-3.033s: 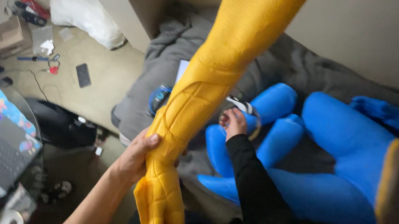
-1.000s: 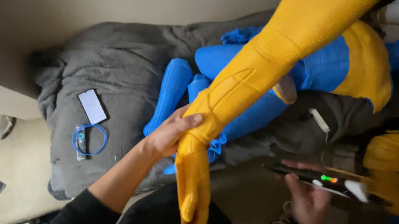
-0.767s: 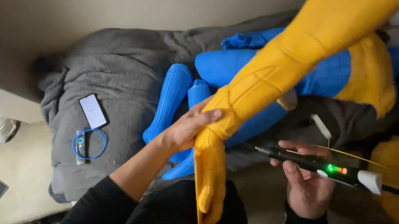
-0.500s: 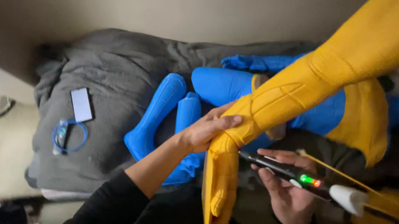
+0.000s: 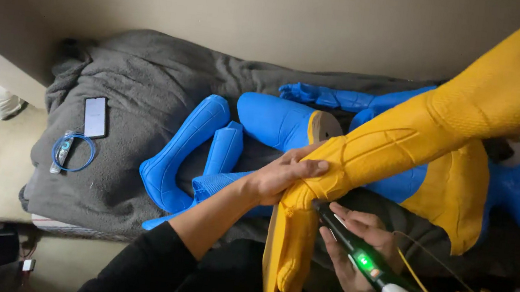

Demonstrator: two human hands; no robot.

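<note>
The yellow gauntlet hangs across the middle of the view, its sleeve running up to the top right corner and its limp fingers dangling near the bottom edge, above the grey blanket. The left hand is closed over the gauntlet's wrist, thumb and fingers wrapped on top, pinning it steady. The right hand grips a dark pen tool with a green light, fingers curled round its barrel; its tip sits right at the underside of the wrist, touching or nearly so. A thin yellow strand trails from the tool's white back end.

To my eye the tip wants to stay on one seam, so the left hand should keep the wrist taut and its fingertips clear of the tip. The trailing strand looks liable to snag on the loose fingers below.

Beyond, blue armour pieces lie on the blanket's middle, a phone and a coiled blue cable near its left edge.
</note>
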